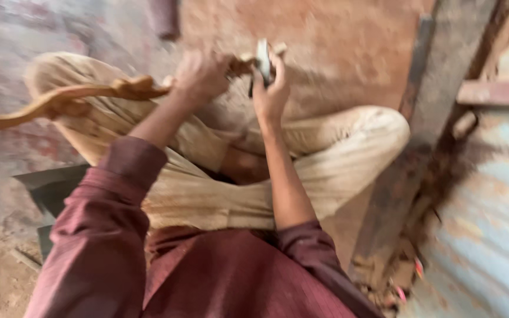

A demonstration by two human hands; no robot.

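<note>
I sit cross-legged on the floor in beige trousers and a maroon shirt. My left hand [198, 76] grips a long curved carved piece of wood [60, 100] that stretches out to the left over my knee. My right hand [271, 85] is closed around a small grey-bladed tool [263, 59], held upright against the near end of the wood. The picture is blurred by motion, so the tool's tip and the wood's end are hard to make out.
A reddish dusty floor [337, 47] lies ahead. A tall wooden beam [425, 118] stands at right beside a pale blue corrugated sheet [490, 194], with wood scraps [396, 282] at its foot. A dark flat slab [48, 188] lies at left.
</note>
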